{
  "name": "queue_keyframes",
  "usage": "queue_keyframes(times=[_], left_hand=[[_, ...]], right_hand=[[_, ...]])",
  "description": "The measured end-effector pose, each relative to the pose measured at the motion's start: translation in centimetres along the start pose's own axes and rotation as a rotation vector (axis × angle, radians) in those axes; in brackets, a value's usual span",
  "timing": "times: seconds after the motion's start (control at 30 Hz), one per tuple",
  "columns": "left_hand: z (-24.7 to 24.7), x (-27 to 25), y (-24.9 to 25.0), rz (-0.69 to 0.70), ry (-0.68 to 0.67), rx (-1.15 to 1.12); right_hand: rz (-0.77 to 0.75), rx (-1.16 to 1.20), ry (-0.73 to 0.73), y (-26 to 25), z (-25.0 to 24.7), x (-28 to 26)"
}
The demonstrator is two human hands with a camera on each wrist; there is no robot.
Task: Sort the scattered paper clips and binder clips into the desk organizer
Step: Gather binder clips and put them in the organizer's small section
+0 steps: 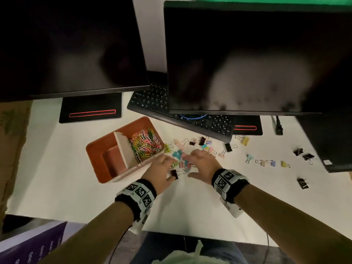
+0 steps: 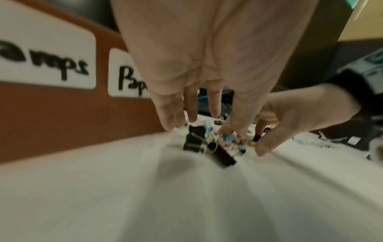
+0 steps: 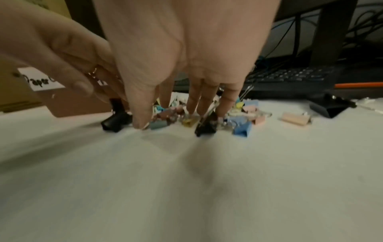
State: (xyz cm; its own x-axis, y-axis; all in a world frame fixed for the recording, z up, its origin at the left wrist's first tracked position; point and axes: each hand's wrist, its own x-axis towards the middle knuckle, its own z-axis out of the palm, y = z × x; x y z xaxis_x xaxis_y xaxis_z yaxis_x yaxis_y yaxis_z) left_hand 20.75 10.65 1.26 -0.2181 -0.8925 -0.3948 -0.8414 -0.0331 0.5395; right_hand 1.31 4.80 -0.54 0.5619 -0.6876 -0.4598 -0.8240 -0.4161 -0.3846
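An orange-brown desk organizer (image 1: 99,159) stands left of centre; its right compartment holds coloured paper clips (image 1: 145,144). Just to its right lies a pile of pastel binder clips (image 1: 182,161). My left hand (image 1: 167,165) and right hand (image 1: 200,159) bracket the pile, straight fingers pointing down onto it. A black binder clip (image 1: 174,173) lies by my left thumb. In the left wrist view the left fingers (image 2: 172,119) touch the clips beside that black clip (image 2: 225,158). The right fingers (image 3: 140,114) rest on the pile (image 3: 242,127) in the right wrist view.
More binder clips (image 1: 266,162) are scattered to the right, with black ones (image 1: 302,154) near a dark box at the far right. A black keyboard (image 1: 192,119) and two monitors (image 1: 247,60) stand behind. The organizer's labelled wall (image 2: 62,117) is close on the left.
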Motion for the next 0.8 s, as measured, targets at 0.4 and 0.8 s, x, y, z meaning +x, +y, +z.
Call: queue_keyframes(times=[0.4,0.8], left_hand=[[2.7,-0.1,-0.5,-0.139,0.124,-0.169],[2.7,-0.4,0.6,-0.128,0.126,-0.200]], right_hand=[[0.043,0.242,0.101,2.9,0.8,-1.8],[0.042,0.283,0.167,4.5,-1.0,-2.5]])
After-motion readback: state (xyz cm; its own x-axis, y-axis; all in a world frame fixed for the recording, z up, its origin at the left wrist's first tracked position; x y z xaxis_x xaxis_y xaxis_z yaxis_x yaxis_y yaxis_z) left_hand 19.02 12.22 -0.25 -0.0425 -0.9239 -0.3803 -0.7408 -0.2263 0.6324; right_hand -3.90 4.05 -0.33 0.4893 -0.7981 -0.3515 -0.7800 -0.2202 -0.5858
